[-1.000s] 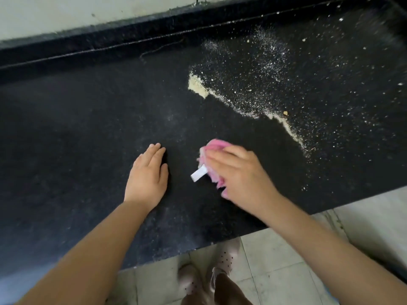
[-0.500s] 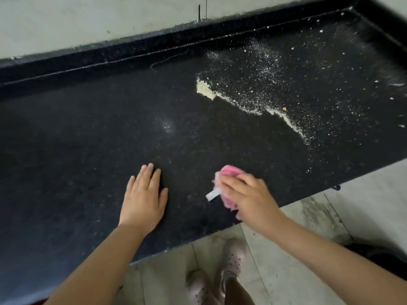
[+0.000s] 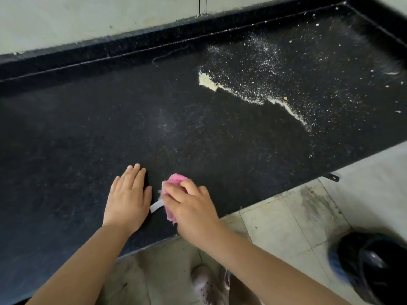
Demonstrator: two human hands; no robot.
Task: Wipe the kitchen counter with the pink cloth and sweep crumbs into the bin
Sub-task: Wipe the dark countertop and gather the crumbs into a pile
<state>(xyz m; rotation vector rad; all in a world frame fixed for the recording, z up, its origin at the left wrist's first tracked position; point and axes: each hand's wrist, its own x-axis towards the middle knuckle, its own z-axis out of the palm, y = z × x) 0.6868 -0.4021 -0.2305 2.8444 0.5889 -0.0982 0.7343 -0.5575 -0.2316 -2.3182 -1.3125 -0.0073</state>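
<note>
- The pink cloth (image 3: 174, 183) lies bunched on the black desk (image 3: 66, 133), close to its front edge, with a white tag (image 3: 156, 205) sticking out from its left side.
- The right hand (image 3: 191, 208) sits on top of the cloth, fingers curled over it and gripping it against the desk surface.
- The left hand (image 3: 128, 199) rests flat on the desk just to the left of the cloth, fingers straight and together, holding nothing; the white tag ends right beside its thumb.
- Farther back and to the right, well apart from the cloth, a pale ridge of crumbs (image 3: 253, 95) runs in a ragged line across the desk, with a thicker clump at its left end.
- Behind and to the right of that ridge, fine white specks are scattered over the dark surface towards the raised back rim.
- A faint dusty smear (image 3: 165, 126) shows near the desk's middle.
- On the tiled floor (image 3: 286, 227) at lower right stands a dark bin (image 3: 372, 267), blurred.
- Light-coloured perforated shoes (image 3: 204, 285) show below the desk edge.
</note>
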